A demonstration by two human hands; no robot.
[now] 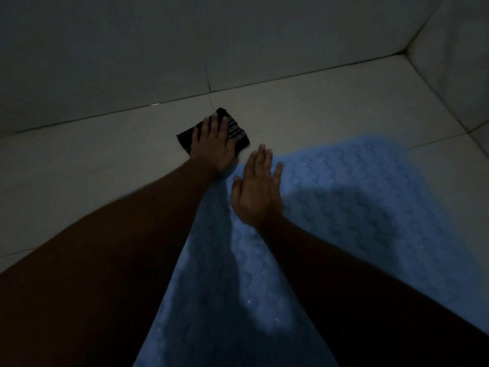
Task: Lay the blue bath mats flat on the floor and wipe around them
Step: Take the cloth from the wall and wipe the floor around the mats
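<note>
Down low, the mat (344, 207) fills the near frame, blue and bubble-textured, lying flat on the pale tile floor (92, 176) and running from the bottom edge up toward the middle. Its left edge cuts a long diagonal under the left forearm; its far edge ends short of the wall, with bare tile open beyond and to the left. Shadows from both arms darken the mat's centre. Now the right hand (255, 192) sits palm down over the mat's far left corner, fingers straight and close together, thumb out to the side; whether it presses or just hovers, I cannot tell. Just past it, the left hand (214, 144) is flat on a dark striped cloth (238, 133), fingers spread across it, the cloth on tile right beside the mat's corner. Beyond that, a clear strip of floor, then the wall (158, 49), with a corner at far right.
</note>
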